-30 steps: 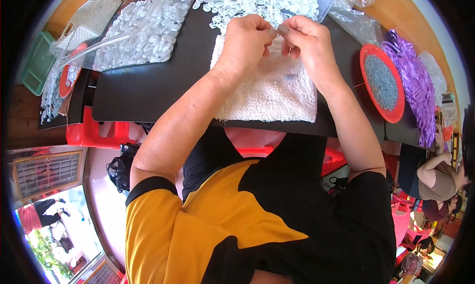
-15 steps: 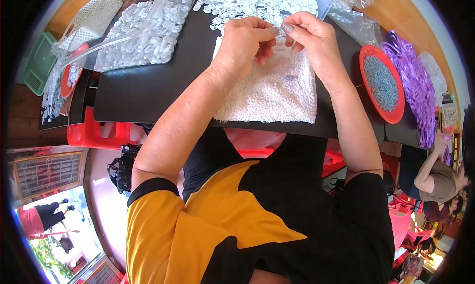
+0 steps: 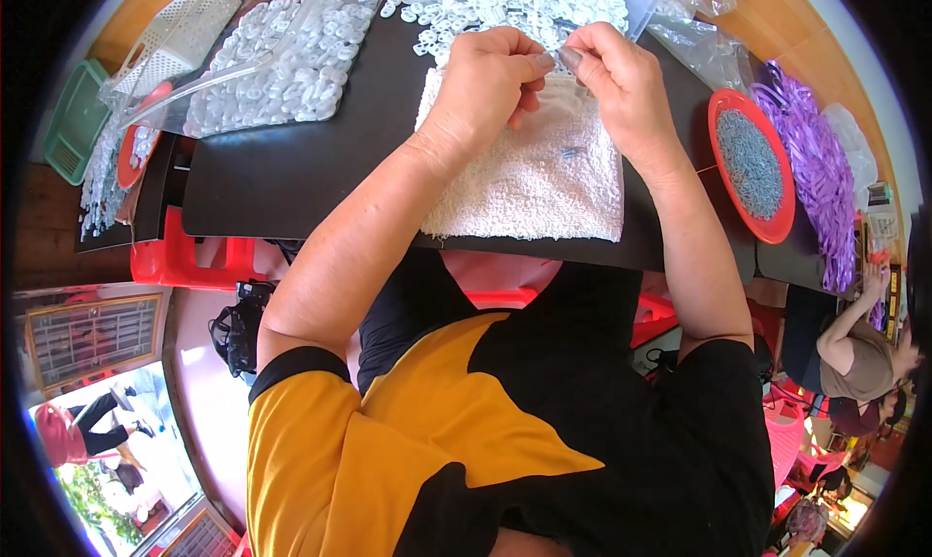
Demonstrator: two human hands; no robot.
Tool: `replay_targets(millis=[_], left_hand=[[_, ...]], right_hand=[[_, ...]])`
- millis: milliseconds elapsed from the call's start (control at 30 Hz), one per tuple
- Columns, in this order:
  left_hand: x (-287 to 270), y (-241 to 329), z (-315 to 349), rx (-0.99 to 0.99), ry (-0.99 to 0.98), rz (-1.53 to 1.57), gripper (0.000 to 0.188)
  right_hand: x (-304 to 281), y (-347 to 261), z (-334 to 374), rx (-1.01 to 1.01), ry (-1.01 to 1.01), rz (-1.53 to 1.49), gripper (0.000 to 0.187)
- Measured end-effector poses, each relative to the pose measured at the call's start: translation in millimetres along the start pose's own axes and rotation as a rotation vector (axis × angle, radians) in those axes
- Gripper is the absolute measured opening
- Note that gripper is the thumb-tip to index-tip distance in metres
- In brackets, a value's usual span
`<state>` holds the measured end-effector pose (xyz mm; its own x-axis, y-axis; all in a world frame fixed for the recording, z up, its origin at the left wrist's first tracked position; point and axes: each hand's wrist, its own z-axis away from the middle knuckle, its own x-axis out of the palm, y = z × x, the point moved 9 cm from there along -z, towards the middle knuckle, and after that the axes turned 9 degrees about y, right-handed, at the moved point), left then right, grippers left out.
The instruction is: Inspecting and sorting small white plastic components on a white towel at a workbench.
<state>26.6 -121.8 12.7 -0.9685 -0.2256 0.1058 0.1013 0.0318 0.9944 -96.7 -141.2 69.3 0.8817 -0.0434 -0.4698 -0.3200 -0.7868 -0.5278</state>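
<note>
My left hand and my right hand are raised over the far part of a white terry towel, their fingertips close together. Thumb and forefinger are pinched on each hand. Whatever lies between them is too small to make out. A few tiny blue-grey metal pieces lie on the towel. Just beyond my fingers is a heap of small white oval plastic pieces, spilling from a clear container onto the dark table.
On the left lies a clear bag of white plastic pieces, with a white basket and a green basket beyond. To the right, a red plate holds small grey metal pieces beside purple ribbon strips. Another person works farther right.
My right hand has shifted slightly right, its thumb now upright near the left fingertips. My left hand is nearly still. Outside, a distant person's legs have moved.
</note>
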Motion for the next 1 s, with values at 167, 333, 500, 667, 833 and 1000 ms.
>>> replay_targets(millis=[167,333,500,667,833,1000], left_hand=[[-2.6,3.6,2.0,0.063,0.039,-0.107,0.013],[-1.7,0.9,1.4,0.087,0.075,-0.236,0.013],[-1.3,-6.4,0.8,0.002,0.087,-0.137,0.014],[-2.9,-11.1,0.8,-0.078,0.066,0.025,0.014],[-5.4,-10.0,-0.8,-0.082,0.072,0.068,0.015],[-4.2,-8.7,-0.9,-0.076,0.061,0.053,0.015]], right_hand=[[9.1,13.8,4.8,0.172,-0.007,-0.056,0.009],[16.2,18.1,10.4,0.278,0.025,-0.069,0.010],[16.9,26.4,13.5,0.365,0.039,-0.093,0.012],[14.6,26.3,11.9,0.541,0.021,-0.311,0.016],[6.6,22.5,4.8,0.449,0.022,-0.291,0.013],[7.3,22.0,2.4,0.379,-0.046,-0.308,0.010]])
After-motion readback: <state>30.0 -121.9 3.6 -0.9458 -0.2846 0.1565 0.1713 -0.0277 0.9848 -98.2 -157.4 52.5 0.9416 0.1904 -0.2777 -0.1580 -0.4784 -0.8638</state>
